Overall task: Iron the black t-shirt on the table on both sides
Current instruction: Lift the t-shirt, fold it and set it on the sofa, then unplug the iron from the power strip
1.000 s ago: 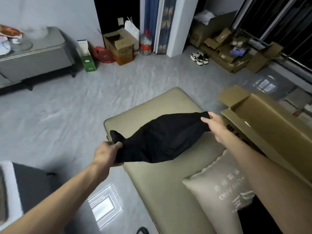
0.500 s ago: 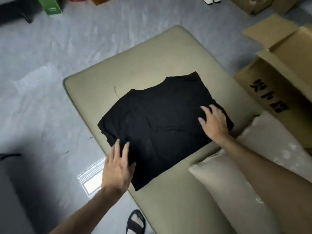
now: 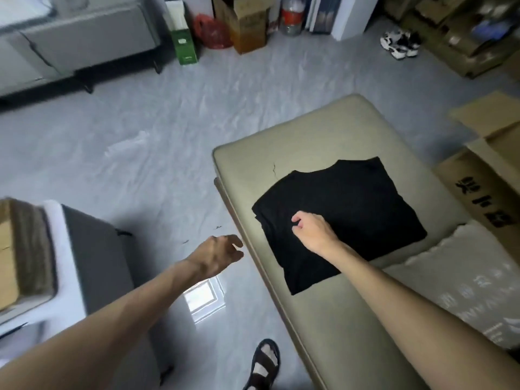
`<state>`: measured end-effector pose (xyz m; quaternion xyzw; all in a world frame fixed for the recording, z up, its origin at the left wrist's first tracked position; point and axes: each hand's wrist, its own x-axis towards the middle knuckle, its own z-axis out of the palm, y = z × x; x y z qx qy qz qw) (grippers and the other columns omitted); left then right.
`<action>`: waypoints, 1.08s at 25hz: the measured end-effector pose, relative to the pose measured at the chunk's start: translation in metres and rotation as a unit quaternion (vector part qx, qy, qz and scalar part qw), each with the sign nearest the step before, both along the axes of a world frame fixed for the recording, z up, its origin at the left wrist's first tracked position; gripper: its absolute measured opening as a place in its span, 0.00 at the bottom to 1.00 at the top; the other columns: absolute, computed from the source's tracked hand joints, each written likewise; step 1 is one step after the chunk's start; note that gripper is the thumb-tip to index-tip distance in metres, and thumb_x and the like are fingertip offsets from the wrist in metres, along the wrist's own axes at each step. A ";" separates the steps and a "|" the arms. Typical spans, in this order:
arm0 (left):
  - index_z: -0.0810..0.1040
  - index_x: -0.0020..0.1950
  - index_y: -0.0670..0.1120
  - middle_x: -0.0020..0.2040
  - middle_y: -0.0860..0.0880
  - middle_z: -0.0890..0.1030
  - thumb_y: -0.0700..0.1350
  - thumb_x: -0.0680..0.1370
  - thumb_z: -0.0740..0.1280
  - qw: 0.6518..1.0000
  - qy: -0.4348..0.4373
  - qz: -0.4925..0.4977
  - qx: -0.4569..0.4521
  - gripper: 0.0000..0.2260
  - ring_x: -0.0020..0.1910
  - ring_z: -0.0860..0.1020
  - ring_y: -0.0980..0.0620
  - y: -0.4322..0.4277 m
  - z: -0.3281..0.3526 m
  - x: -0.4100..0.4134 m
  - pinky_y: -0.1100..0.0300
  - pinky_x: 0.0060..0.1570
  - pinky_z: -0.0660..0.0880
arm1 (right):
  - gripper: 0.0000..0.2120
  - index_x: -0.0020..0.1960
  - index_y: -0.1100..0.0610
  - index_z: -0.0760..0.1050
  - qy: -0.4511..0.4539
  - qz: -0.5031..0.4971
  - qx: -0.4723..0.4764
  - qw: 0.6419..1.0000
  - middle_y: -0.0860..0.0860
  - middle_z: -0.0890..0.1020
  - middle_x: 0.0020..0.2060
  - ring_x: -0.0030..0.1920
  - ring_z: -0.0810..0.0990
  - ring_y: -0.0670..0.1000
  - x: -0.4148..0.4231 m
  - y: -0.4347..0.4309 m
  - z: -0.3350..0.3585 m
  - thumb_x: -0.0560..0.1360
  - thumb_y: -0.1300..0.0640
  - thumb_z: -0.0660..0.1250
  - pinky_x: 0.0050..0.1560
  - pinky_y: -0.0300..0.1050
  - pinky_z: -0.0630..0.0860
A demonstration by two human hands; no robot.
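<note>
Lying folded into a rough rectangle, the black t-shirt (image 3: 346,218) sits on the olive-beige cushioned surface (image 3: 295,142) that's serving as the table, neckline pointing away from the camera. The right hand (image 3: 312,230) rests on the shirt's near-left part with the fingers curled in; looks like it might be pinching the fabric, but honestly I can't tell for sure. The left hand (image 3: 218,256) is off the cushion entirely, hovering over the grey floor (image 3: 140,136) just beside the left edge, fingers loosely spread and holding nothing. A beige pillow (image 3: 461,280) lies right next to the shirt's near-right edge, and an open cardboard box (image 3: 484,187) stands on the far right. Down at the bottom there's a foot in a dark sandal (image 3: 264,364) on the floor.
</note>
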<state>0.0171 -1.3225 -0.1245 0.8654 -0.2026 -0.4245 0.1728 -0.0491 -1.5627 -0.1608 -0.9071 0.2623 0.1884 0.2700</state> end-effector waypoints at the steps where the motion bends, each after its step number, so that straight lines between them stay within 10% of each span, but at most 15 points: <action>1: 0.76 0.64 0.50 0.56 0.53 0.83 0.50 0.80 0.64 1.000 -0.014 0.014 0.000 0.13 0.54 0.79 0.51 0.035 0.027 0.003 0.62 0.54 0.71 | 0.13 0.62 0.53 0.76 -0.005 0.020 0.022 1.000 0.52 0.79 0.56 0.53 0.79 0.54 0.008 0.041 0.029 0.78 0.56 0.61 0.53 0.48 0.78; 8: 0.78 0.62 0.48 0.57 0.49 0.83 0.50 0.80 0.66 0.990 -0.075 0.085 -0.081 0.13 0.57 0.80 0.50 0.335 0.166 0.014 0.60 0.56 0.73 | 0.14 0.61 0.56 0.75 -0.053 0.170 0.022 0.984 0.50 0.75 0.46 0.57 0.75 0.52 0.034 0.362 0.171 0.76 0.59 0.62 0.53 0.40 0.68; 13: 0.80 0.51 0.44 0.45 0.44 0.83 0.43 0.79 0.67 0.973 -0.070 0.173 -0.133 0.04 0.39 0.80 0.49 0.546 0.216 0.000 0.63 0.39 0.74 | 0.09 0.52 0.54 0.79 -0.051 0.132 0.054 0.988 0.50 0.80 0.42 0.44 0.79 0.52 0.021 0.571 0.225 0.74 0.59 0.63 0.41 0.39 0.72; 19: 0.81 0.46 0.38 0.43 0.42 0.85 0.41 0.79 0.65 0.966 -0.019 0.231 -0.110 0.08 0.36 0.82 0.48 0.670 0.196 -0.014 0.56 0.40 0.79 | 0.04 0.35 0.58 0.74 0.053 0.065 0.113 0.990 0.52 0.78 0.34 0.32 0.74 0.50 -0.009 0.673 0.186 0.69 0.59 0.63 0.38 0.47 0.78; 27: 0.81 0.43 0.41 0.42 0.44 0.85 0.38 0.75 0.65 0.957 0.072 0.273 -0.065 0.05 0.37 0.83 0.49 0.696 0.070 -0.060 0.59 0.41 0.77 | 0.06 0.40 0.58 0.74 0.152 -0.050 0.169 0.973 0.53 0.80 0.35 0.30 0.78 0.51 -0.064 0.695 0.075 0.73 0.57 0.66 0.26 0.36 0.67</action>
